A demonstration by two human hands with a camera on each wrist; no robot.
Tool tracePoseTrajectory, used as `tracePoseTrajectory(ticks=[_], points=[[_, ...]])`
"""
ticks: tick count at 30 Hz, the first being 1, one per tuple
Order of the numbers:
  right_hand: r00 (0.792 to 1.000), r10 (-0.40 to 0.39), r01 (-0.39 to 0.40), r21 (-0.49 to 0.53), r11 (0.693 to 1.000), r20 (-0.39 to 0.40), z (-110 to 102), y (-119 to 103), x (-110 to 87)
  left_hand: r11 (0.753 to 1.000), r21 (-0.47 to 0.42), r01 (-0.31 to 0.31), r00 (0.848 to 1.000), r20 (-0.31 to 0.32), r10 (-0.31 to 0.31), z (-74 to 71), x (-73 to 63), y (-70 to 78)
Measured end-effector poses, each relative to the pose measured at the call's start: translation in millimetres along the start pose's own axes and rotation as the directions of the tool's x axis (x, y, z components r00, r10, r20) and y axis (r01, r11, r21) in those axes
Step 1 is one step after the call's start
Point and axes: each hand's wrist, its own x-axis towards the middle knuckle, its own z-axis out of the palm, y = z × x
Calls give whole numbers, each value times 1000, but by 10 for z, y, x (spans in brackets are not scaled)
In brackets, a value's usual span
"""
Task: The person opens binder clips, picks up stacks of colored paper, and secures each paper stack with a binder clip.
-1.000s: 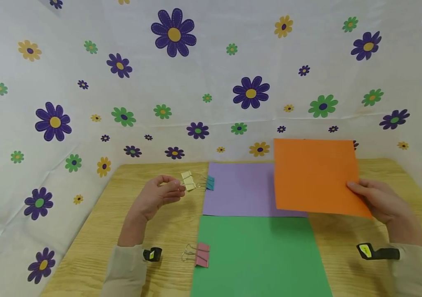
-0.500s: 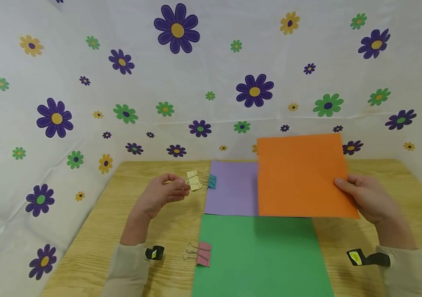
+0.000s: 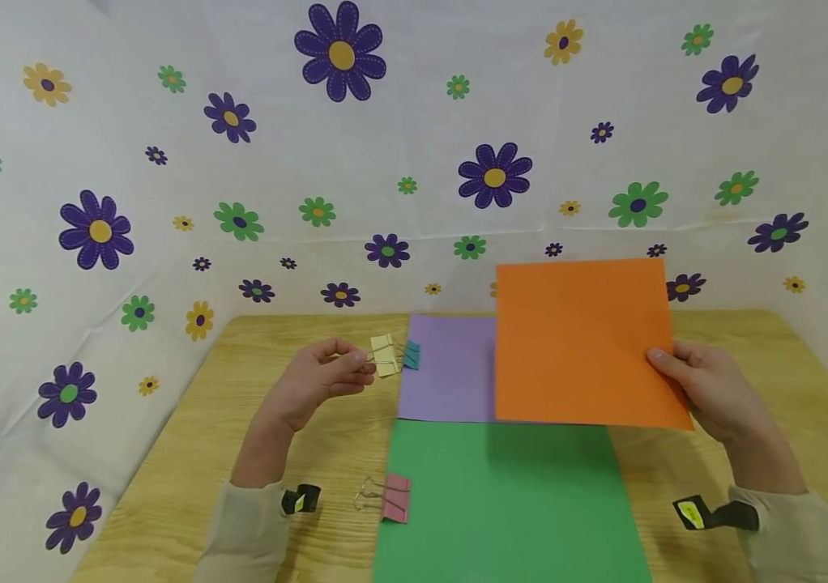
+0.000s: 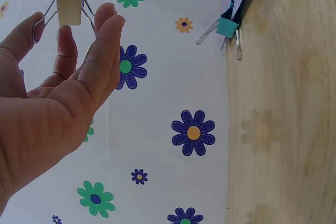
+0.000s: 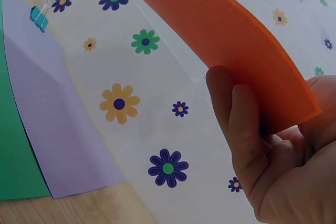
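Observation:
My left hand (image 3: 312, 380) pinches a pale yellow binder clip (image 3: 384, 355) by its wire handles, above the table. In the left wrist view the yellow clip (image 4: 69, 2) hangs between thumb and fingers, its jaws apart. My right hand (image 3: 713, 389) grips an orange sheet (image 3: 582, 340) by its right edge, thumb in front and fingers behind. The sheet stands tilted above the papers, hiding part of a purple sheet (image 3: 446, 372). A teal binder clip (image 3: 411, 355) sits on the purple sheet's left edge, close to the yellow clip.
A green sheet (image 3: 509, 502) lies in front of the purple one. On its left edge sits a pink binder clip (image 3: 395, 498), handles pointing left. The wooden table (image 3: 239, 405) meets a white flowered cloth (image 3: 414, 146) at the back and left.
The orange sheet in my right hand has moved left, over more of the purple sheet. My left hand has shifted slightly right with the yellow binder clip, nearer the teal one.

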Motion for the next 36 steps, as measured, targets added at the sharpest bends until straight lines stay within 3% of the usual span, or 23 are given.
tracePoseTrajectory(ticks=[14,29,36], points=[[998,-58,57,72,996,3,128,-76,-33,997,21,-74,997,33,74,156,-92,174],[996,-91,87,127,988,23,192,-108,-58,995,13,-96,995,30,95,331,-151,225],[993,-111,105,150,983,30,237,-141,-81,990,42,-134,990,47,132,372,-189,244]])
